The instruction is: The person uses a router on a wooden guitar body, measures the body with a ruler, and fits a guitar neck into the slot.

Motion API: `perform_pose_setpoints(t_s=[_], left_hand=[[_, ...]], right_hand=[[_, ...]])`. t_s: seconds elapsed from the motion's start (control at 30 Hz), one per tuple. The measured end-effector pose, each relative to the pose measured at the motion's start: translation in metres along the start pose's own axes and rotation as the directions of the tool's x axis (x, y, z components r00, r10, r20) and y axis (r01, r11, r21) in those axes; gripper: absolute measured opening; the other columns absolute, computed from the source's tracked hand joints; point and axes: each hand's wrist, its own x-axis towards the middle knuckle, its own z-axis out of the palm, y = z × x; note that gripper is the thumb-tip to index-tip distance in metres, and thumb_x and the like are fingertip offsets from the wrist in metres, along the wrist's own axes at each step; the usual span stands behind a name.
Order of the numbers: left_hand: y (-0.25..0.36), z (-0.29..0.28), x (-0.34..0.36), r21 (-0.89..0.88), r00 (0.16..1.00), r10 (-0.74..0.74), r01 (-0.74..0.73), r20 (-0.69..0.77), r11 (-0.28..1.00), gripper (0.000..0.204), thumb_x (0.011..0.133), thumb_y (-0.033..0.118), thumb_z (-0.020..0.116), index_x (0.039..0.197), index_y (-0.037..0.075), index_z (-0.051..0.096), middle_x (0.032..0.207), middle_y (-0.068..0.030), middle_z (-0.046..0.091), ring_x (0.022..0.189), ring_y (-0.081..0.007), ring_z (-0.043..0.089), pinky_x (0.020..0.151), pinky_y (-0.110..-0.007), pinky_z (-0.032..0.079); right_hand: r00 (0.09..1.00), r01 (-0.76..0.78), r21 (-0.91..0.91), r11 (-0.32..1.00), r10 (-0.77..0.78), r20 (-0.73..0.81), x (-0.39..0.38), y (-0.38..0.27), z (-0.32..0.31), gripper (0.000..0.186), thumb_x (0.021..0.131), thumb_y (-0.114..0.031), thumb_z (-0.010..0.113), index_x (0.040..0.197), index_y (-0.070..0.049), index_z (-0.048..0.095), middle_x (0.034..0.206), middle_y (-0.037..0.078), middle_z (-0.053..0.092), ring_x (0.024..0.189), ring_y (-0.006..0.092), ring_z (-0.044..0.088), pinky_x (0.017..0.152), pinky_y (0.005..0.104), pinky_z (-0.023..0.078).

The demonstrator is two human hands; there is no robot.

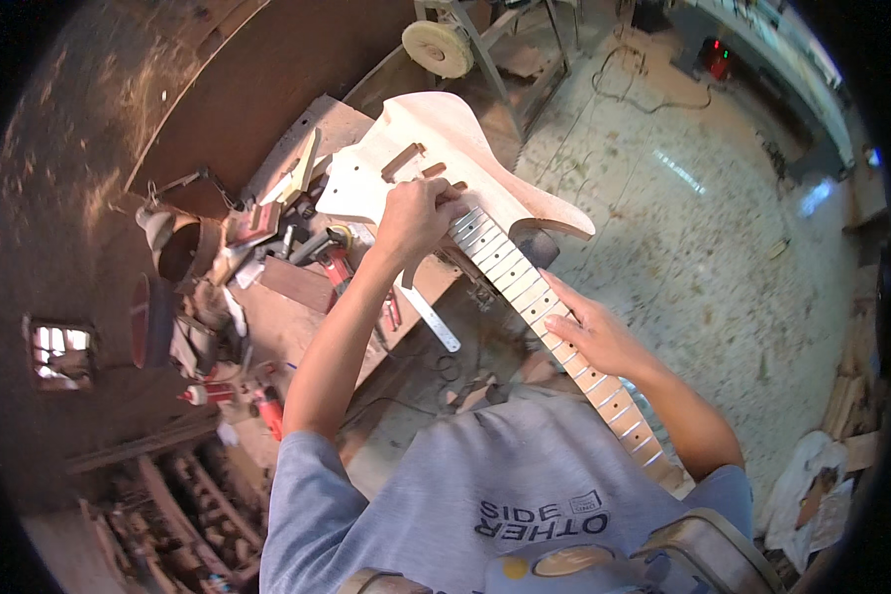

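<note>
An unfinished electric guitar body of pale bare wood, with routed slots and pointed horns, lies at the upper middle. From it a light guitar neck, with metal frets and dark dot inlays, runs down toward my chest on the right. My right hand wraps round the neck about midway, thumb across the fretboard. My left hand is closed over the body, beside the neck's upper end and the slots. Whatever its curled fingers hold, if anything, is hidden.
A cluttered workbench on the left carries several tools, wood pieces and a metal ruler. A stand with a round pale buffing wheel is beyond the guitar. Wood offcuts fill a rack lower left. A white bag lies at right.
</note>
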Motion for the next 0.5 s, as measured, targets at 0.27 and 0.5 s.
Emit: perform_pose_setpoints(t_s=[0.27, 0.5], left_hand=[[-0.020, -0.007, -0.057, -0.522, 0.850, -0.263, -0.016, -0.456, 0.853, 0.026, 0.099, 0.017, 0.070, 0.116, -0.001, 0.077, 0.095, -0.0109, 0.080, 0.085, -0.0157, 0.075, 0.079, -0.030, 0.058], [-0.009, 0.016, -0.137, -0.652, 0.676, -0.403, -0.152, -0.617, 0.743, 0.018, 0.097, 0.012, 0.072, 0.106, -0.003, 0.077, 0.086, -0.0092, 0.077, 0.074, -0.0118, 0.067, 0.070, -0.028, 0.053]], right_hand=[[0.998, -0.008, -0.152, 0.988, -0.003, -0.070, -0.007, -0.015, 0.007, 0.066, 0.107, -0.028, 0.053, 0.167, -0.016, 0.028, 0.170, 0.012, 0.037, 0.154, 0.0277, 0.039, 0.123, 0.0373, 0.030], [0.981, 0.029, -0.226, 0.974, -0.071, -0.178, -0.007, -0.008, 0.019, 0.061, 0.106, -0.025, 0.056, 0.163, -0.010, 0.038, 0.168, 0.012, 0.039, 0.154, 0.0268, 0.039, 0.124, 0.0352, 0.029]])
